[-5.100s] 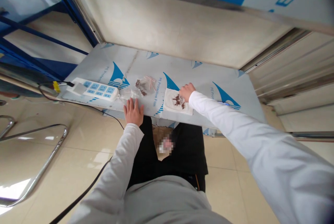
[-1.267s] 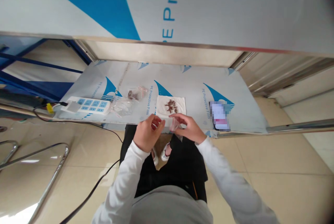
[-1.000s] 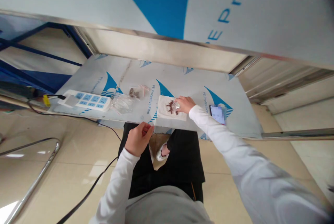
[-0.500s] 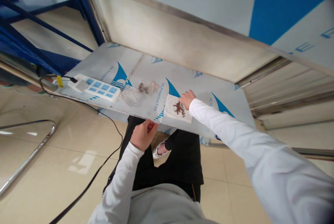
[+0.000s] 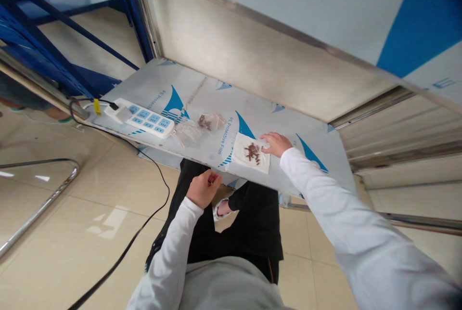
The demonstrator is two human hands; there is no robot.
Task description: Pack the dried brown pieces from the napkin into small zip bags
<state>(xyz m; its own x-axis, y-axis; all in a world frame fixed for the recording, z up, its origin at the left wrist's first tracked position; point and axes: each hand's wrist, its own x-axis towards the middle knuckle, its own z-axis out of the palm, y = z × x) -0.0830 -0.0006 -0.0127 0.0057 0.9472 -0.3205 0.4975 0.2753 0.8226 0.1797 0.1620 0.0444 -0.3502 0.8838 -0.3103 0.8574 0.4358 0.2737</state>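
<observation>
My right hand [image 5: 277,144] hovers at the right edge of a white paper tissue [image 5: 239,155], its thumb and fingers a little apart with nothing visible between them. On the tissue lies a loose pile of small reddish-brown rods [image 5: 251,151]. Below the shelf's front edge, above my lap, my left hand [image 5: 204,188] is curled closed with thumb against fingers; what it holds, if anything, cannot be made out. Left of the tissue sit a clear zip bag with small brown pieces [image 5: 206,122] and a crumpled clear plastic bag [image 5: 188,134].
A white power strip [image 5: 150,121] with a plugged-in adapter lies on the film-covered shelf [image 5: 195,74]. Its black cable [image 5: 159,170] hangs to the floor. An upper shelf [image 5: 288,6] overhangs the back. Blue rack posts [image 5: 132,11] stand left, a chrome tube frame [image 5: 54,199] lower left.
My right hand has drawn back rightward from the pile to the tissue's edge, its fingers parting. The left hand stays nearly as it was. The whole view has shifted slightly.
</observation>
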